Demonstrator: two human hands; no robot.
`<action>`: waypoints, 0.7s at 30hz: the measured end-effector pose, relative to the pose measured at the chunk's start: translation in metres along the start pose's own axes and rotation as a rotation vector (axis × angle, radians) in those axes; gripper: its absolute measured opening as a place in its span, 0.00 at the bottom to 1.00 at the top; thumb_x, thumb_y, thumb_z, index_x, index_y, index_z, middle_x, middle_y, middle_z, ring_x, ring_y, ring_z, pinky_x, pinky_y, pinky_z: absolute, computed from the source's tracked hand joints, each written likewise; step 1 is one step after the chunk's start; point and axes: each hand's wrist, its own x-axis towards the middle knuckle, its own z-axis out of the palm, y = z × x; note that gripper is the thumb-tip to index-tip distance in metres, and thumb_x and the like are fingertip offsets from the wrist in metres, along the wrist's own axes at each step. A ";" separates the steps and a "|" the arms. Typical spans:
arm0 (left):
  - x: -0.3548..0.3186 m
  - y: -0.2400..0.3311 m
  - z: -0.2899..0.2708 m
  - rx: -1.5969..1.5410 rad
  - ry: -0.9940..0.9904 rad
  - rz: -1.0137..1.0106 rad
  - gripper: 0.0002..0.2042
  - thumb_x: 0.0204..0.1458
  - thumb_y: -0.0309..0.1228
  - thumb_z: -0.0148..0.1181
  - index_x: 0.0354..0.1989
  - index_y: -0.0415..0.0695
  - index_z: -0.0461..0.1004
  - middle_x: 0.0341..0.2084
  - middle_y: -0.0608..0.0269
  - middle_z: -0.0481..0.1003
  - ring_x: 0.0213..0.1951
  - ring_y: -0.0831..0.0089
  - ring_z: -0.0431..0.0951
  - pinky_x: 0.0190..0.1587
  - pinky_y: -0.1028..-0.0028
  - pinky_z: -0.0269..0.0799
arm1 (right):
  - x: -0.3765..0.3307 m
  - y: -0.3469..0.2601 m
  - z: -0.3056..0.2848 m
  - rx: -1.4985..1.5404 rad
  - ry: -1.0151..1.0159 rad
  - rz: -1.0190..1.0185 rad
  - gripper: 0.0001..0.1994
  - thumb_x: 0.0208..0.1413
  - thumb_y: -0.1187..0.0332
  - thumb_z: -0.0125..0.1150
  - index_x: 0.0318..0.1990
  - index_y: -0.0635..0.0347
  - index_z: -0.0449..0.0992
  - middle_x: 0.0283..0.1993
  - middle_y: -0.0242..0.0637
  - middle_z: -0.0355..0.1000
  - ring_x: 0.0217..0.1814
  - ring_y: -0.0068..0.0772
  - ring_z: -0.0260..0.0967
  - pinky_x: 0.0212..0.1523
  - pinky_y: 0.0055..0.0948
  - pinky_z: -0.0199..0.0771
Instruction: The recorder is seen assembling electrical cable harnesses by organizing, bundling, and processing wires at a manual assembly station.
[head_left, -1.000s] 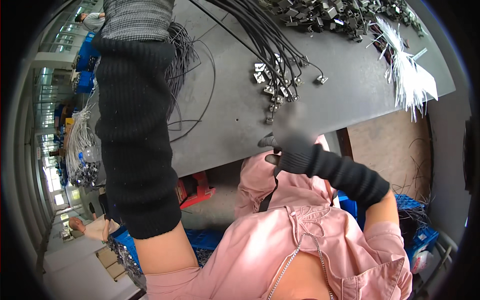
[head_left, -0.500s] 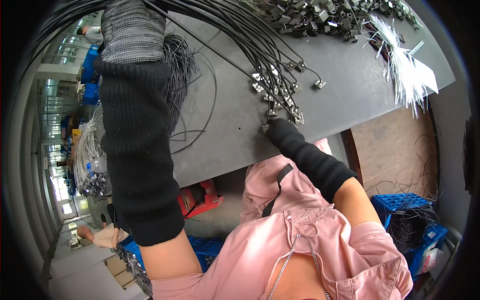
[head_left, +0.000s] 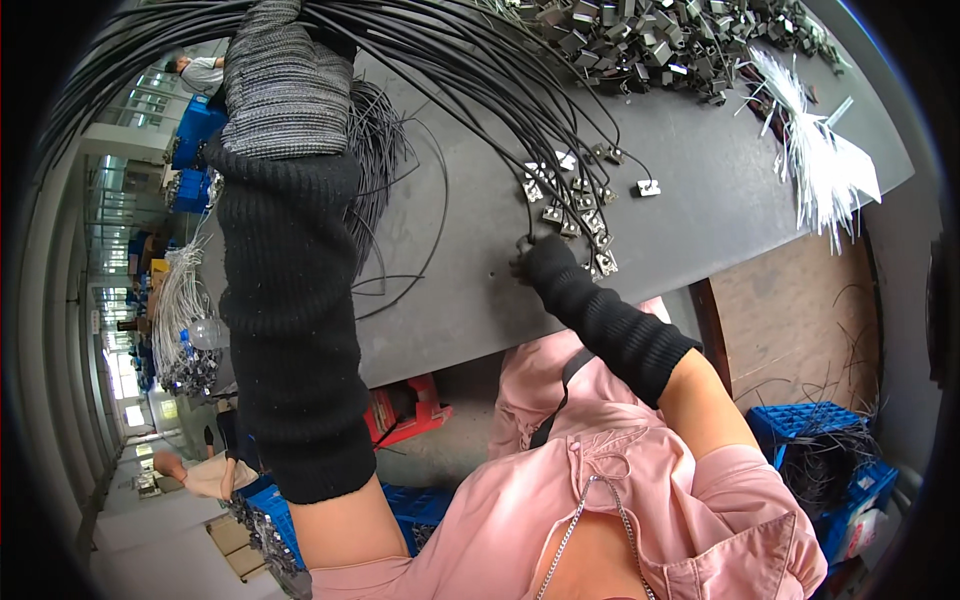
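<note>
My left hand [head_left: 285,85], in a grey knitted glove, is closed around a thick bundle of black cables [head_left: 420,25] at the far left of the table; its fingertips are partly hidden. The cables fan out to the right and end in small silvery metal clips [head_left: 575,205] on the grey tabletop. Just left of these clips is my right hand [head_left: 523,260], mostly hidden by its black ribbed sleeve. Its dark-gloved fingers are closed at the lower end of one cable running down from the bundle. Whatever sits at that cable's end is hidden.
Beside my left sleeve lies a heap of thin black cables [head_left: 375,170]. Many dark metal clips [head_left: 650,40] are piled at the back, near white ties [head_left: 810,150] on the right. Blue crates [head_left: 800,420] and a red object [head_left: 415,410] are below the table. Other people sit far left.
My right hand has moved slightly left, away from the clustered clips, with a cable leading to it. My left hand stays on the bundle. The whole view has shifted a little.
</note>
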 end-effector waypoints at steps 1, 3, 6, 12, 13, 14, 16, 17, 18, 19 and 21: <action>0.000 0.000 0.002 -0.011 -0.007 -0.002 0.13 0.50 0.35 0.57 0.16 0.44 0.67 0.14 0.60 0.69 0.21 0.66 0.73 0.26 0.65 0.74 | 0.001 -0.006 -0.004 -0.001 0.007 0.000 0.06 0.51 0.69 0.50 0.30 0.62 0.70 0.26 0.45 0.72 0.31 0.28 0.72 0.32 0.27 0.70; 0.004 -0.020 0.008 -0.064 -0.031 -0.029 0.14 0.50 0.35 0.57 0.16 0.44 0.67 0.14 0.60 0.69 0.21 0.66 0.73 0.25 0.65 0.74 | 0.007 -0.008 -0.028 -0.409 0.593 -0.267 0.08 0.50 0.68 0.49 0.30 0.63 0.72 0.23 0.46 0.70 0.31 0.30 0.72 0.34 0.28 0.70; 0.014 -0.023 0.008 -0.059 -0.043 -0.033 0.14 0.50 0.35 0.57 0.16 0.44 0.67 0.14 0.59 0.69 0.21 0.66 0.73 0.25 0.65 0.74 | 0.019 -0.002 -0.061 -0.523 0.221 -0.202 0.11 0.52 0.69 0.49 0.42 0.61 0.68 0.32 0.39 0.72 0.33 0.31 0.72 0.29 0.27 0.71; 0.020 -0.019 -0.013 0.023 0.041 -0.073 0.15 0.50 0.35 0.57 0.15 0.44 0.65 0.13 0.59 0.68 0.20 0.64 0.72 0.24 0.64 0.73 | -0.121 -0.053 -0.026 0.222 0.057 -0.285 0.17 0.54 0.64 0.52 0.48 0.64 0.68 0.42 0.41 0.72 0.39 0.30 0.72 0.35 0.23 0.73; 0.021 -0.021 -0.010 0.027 0.050 -0.090 0.15 0.50 0.35 0.57 0.15 0.44 0.65 0.12 0.59 0.68 0.19 0.64 0.72 0.24 0.64 0.73 | -0.147 -0.066 -0.039 0.127 0.033 -0.239 0.19 0.54 0.62 0.53 0.50 0.64 0.67 0.42 0.40 0.71 0.38 0.29 0.71 0.35 0.23 0.72; 0.004 -0.019 0.005 0.098 0.040 -0.026 0.16 0.51 0.35 0.56 0.14 0.43 0.66 0.12 0.58 0.68 0.19 0.62 0.72 0.24 0.63 0.73 | -0.169 -0.078 -0.053 0.039 0.007 -0.192 0.22 0.53 0.60 0.54 0.52 0.64 0.65 0.43 0.40 0.71 0.38 0.27 0.71 0.36 0.22 0.72; 0.003 -0.017 0.009 0.015 0.019 -0.048 0.15 0.51 0.35 0.56 0.16 0.42 0.66 0.13 0.57 0.70 0.20 0.62 0.73 0.25 0.63 0.73 | -0.197 -0.114 -0.079 -0.237 0.138 -0.562 0.23 0.53 0.60 0.55 0.54 0.64 0.63 0.43 0.39 0.71 0.37 0.29 0.71 0.39 0.24 0.72; 0.007 -0.016 -0.004 -0.080 -0.092 -0.011 0.14 0.51 0.34 0.56 0.17 0.41 0.68 0.15 0.55 0.72 0.21 0.61 0.74 0.26 0.64 0.74 | -0.213 -0.147 -0.076 -0.083 0.215 -0.560 0.27 0.52 0.59 0.57 0.56 0.63 0.61 0.49 0.42 0.68 0.37 0.31 0.71 0.41 0.27 0.71; 0.004 -0.016 -0.006 -0.080 -0.088 -0.016 0.14 0.51 0.34 0.56 0.17 0.41 0.68 0.15 0.55 0.72 0.21 0.61 0.74 0.26 0.64 0.74 | -0.207 -0.165 -0.085 -0.267 0.386 -0.901 0.32 0.49 0.59 0.59 0.59 0.63 0.56 0.57 0.46 0.61 0.42 0.34 0.71 0.45 0.30 0.70; 0.004 -0.017 -0.008 -0.059 -0.127 -0.027 0.14 0.50 0.34 0.57 0.18 0.41 0.68 0.16 0.54 0.72 0.22 0.60 0.74 0.27 0.63 0.74 | -0.199 -0.187 -0.094 -0.555 0.525 -1.057 0.34 0.48 0.59 0.61 0.60 0.62 0.54 0.60 0.47 0.56 0.47 0.34 0.69 0.47 0.31 0.69; 0.001 -0.015 -0.007 -0.013 -0.167 -0.036 0.13 0.50 0.34 0.57 0.18 0.40 0.68 0.17 0.54 0.72 0.24 0.61 0.75 0.28 0.64 0.75 | -0.182 -0.222 -0.101 -0.846 0.667 -1.212 0.37 0.46 0.60 0.63 0.61 0.62 0.51 0.63 0.47 0.52 0.51 0.35 0.67 0.49 0.31 0.68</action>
